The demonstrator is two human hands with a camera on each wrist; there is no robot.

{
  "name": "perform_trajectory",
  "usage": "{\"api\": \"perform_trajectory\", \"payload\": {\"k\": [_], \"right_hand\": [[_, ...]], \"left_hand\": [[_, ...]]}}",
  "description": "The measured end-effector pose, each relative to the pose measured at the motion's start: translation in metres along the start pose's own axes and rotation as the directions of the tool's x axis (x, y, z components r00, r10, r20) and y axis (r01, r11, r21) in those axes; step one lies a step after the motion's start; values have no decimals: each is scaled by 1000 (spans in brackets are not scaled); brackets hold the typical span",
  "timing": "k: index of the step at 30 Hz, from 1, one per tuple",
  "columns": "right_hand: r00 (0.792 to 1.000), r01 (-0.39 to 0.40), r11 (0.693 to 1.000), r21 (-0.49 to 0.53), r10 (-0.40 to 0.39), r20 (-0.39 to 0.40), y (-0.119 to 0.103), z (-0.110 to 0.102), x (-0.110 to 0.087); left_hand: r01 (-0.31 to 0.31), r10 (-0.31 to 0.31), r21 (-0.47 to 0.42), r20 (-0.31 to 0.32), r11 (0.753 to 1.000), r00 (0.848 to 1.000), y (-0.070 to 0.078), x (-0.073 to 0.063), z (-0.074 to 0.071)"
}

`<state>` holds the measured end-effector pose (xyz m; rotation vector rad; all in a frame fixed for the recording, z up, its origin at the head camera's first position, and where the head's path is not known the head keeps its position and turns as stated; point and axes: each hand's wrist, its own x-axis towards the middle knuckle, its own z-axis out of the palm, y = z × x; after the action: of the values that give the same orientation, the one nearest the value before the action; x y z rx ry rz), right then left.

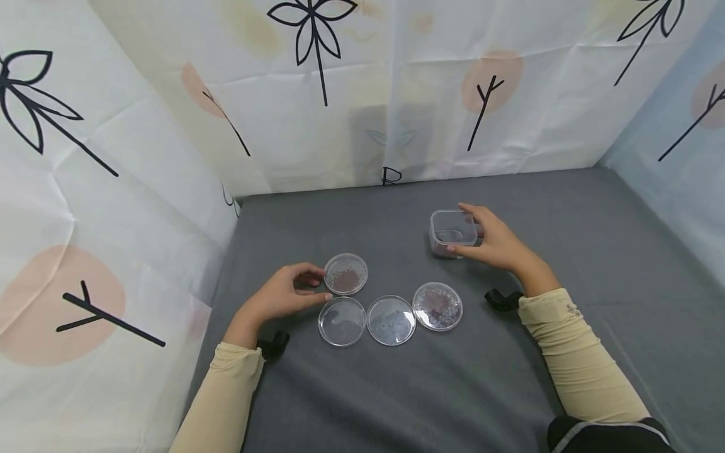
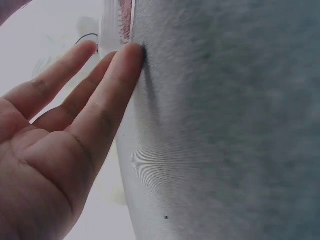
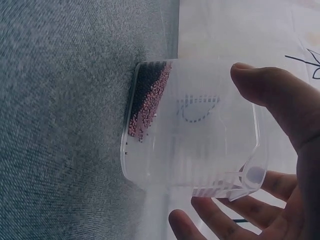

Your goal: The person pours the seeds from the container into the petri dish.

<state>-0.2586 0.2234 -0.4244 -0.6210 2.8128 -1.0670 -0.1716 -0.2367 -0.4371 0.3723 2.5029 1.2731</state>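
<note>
My right hand [image 1: 498,242] holds a clear plastic container [image 1: 453,228] by its sides, the thumb on one side and the fingers spread at another. In the right wrist view, small reddish and dark grains [image 3: 152,102] are heaped against one side of the container [image 3: 200,135], low in it. At the left, my left hand [image 1: 286,292] has its fingertips at the edge of a round clear dish [image 1: 346,275] with reddish grains in it. From the left wrist, the fingers [image 2: 107,95] look fairly straight, reaching to that dish's rim; whether they press on it is unclear.
Below stand two clear dishes, one on the left [image 1: 342,321] and one in the middle [image 1: 391,321], with no grains visible. A third dish [image 1: 438,306] to their right contains pale and reddish bits. Patterned cloth walls [image 1: 430,145] border the grey tabletop [image 1: 453,390].
</note>
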Motion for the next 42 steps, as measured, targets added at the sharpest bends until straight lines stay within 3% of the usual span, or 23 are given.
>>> {"api": "perform_trajectory", "payload": {"k": [5, 13, 19, 26, 35, 42], "right_hand": [[1000, 7, 1000, -2, -7, -4, -1, -1, 1], [1000, 9, 1000, 10, -9, -7, -4, 0, 0], [1000, -1, 1000, 17, 1, 7, -5, 1, 1], [999, -31, 999, -9, 31, 29, -7, 1, 1], [997, -71, 997, -28, 72, 37, -6, 1, -3], [997, -72, 997, -15, 72, 22, -9, 2, -4]], "left_hand": [[2, -2, -19, -11, 1000, 1000, 2, -7, 5], [-60, 60, -2, 39, 998, 997, 7, -18, 16], [-61, 61, 5, 49, 998, 997, 12, -24, 22], [-79, 82, -29, 91, 996, 992, 12, -24, 27], [-77, 73, 24, 126, 997, 989, 13, -24, 28], [-108, 102, 38, 133, 993, 986, 13, -23, 28]]}}
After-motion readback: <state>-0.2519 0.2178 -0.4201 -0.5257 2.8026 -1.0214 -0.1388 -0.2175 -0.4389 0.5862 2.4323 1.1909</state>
